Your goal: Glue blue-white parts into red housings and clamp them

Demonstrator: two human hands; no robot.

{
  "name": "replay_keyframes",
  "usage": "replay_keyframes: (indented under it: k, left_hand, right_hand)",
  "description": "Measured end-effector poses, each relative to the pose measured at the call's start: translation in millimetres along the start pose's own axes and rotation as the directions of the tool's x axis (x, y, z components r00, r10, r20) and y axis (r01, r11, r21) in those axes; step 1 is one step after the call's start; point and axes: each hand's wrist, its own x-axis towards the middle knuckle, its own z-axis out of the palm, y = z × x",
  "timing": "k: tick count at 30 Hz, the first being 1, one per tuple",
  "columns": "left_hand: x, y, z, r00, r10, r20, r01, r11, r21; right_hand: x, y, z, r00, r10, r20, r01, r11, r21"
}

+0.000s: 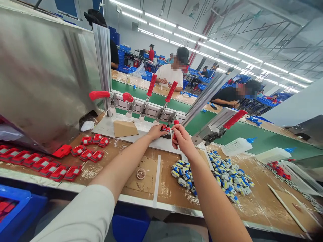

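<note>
My left hand (156,132) grips a small red part (165,128) at the right end of a row of red-handled toggle clamps (151,84). Just to its right, my right hand (180,136) is closed with the fingers pinched near a clamp's red handle tip (176,122); what lies between the fingers is too small to name. Both hands are over the metal base plate (166,145). Below my right hand lies a heap of small blue, white and yellow blocks (230,176). Rows of red and grey parts (44,164) lie at the left of the bench.
A small round cup (140,173) stands on cardboard near the front edge. Another clamp (234,119) rises at the right. Two bottles with blue tips (238,146) lie behind the blocks. A metal panel (47,74) walls the left. People sit across the green conveyor (227,126).
</note>
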Motion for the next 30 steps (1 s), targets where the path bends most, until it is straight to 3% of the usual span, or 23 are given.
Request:
replay_keyframes:
  k: [12, 17, 20, 25, 27, 30]
  left_hand:
    - [3, -2, 4.0, 1.0, 0.014, 0.001, -0.014, 1.0, -0.002]
    - [3, -4, 3.0, 0.999, 0.041, 0.014, -0.041, 0.999, -0.025]
    - [1, 1, 1.9, 0.999, 0.035, 0.014, -0.035, 0.999, -0.02]
    - [-21, 22, -15.1, 0.999, 0.032, 0.043, -0.035, 0.997, 0.072]
    - [-47, 33, -37.1, 0.999, 0.02, 0.04, -0.027, 0.982, 0.189]
    - [-104, 43, -91.3, 0.996, -0.089, -0.029, 0.093, 0.909, 0.407]
  right_hand:
    - [-4, 7, 4, 1.0, -0.012, -0.002, 0.012, 0.999, -0.032]
    - [-2, 29, 0, 0.999, -0.046, 0.018, 0.049, 0.96, -0.274]
    - [1, 41, -4, 0.999, -0.032, 0.042, 0.05, 0.841, -0.539]
    - [9, 56, 0, 0.999, -0.03, 0.011, 0.025, 0.528, -0.849]
    - [13, 58, 4, 1.0, -0.001, 0.02, 0.018, 0.439, -0.898]
    - [16, 51, 5, 0.994, 0.093, 0.05, 0.012, 0.367, -0.93]
